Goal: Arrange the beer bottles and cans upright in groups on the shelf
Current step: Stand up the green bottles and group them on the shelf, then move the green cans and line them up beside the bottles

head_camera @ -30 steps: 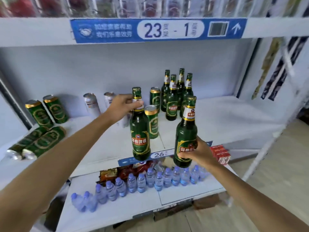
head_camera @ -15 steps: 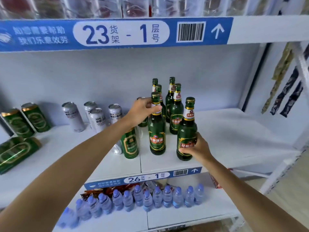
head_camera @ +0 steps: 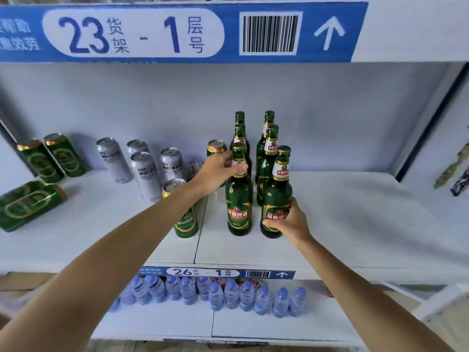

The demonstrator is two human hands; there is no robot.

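Two green glass beer bottles are held upright on the white shelf [head_camera: 355, 224], at the front of a double row of like bottles. The left bottle [head_camera: 239, 199] is gripped at the neck by the left hand [head_camera: 219, 171], whose fingers are curled round the neck label; its base appears set on the shelf. The right bottle [head_camera: 275, 196] is gripped low on the body by the right hand [head_camera: 286, 219], fingers wrapped across the front label, on which red-banded Chinese characters are partly covered. On the left bottle's label the characters 啤酒 can be read. Four more bottles [head_camera: 266, 158] are stood close behind, gold-capped, with white and red neck labels. An upright green can [head_camera: 186, 219] with a gold top is seen just left of the left bottle, partly hidden by the forearm; another gold-topped can [head_camera: 216, 147] is stood behind the left hand. Silver cans [head_camera: 146, 174] are grouped upright further left, "CRAFT" faintly legible on one. Two green cans [head_camera: 53, 158] are stood at far left, and one green can [head_camera: 28, 203] is lying on its side. The upper shelf tag [head_camera: 177, 31] is read as "23 货架 - 1 层号", the lower tag [head_camera: 218, 272] as "26 - 1". Small water bottles [head_camera: 228, 293] are lined below.
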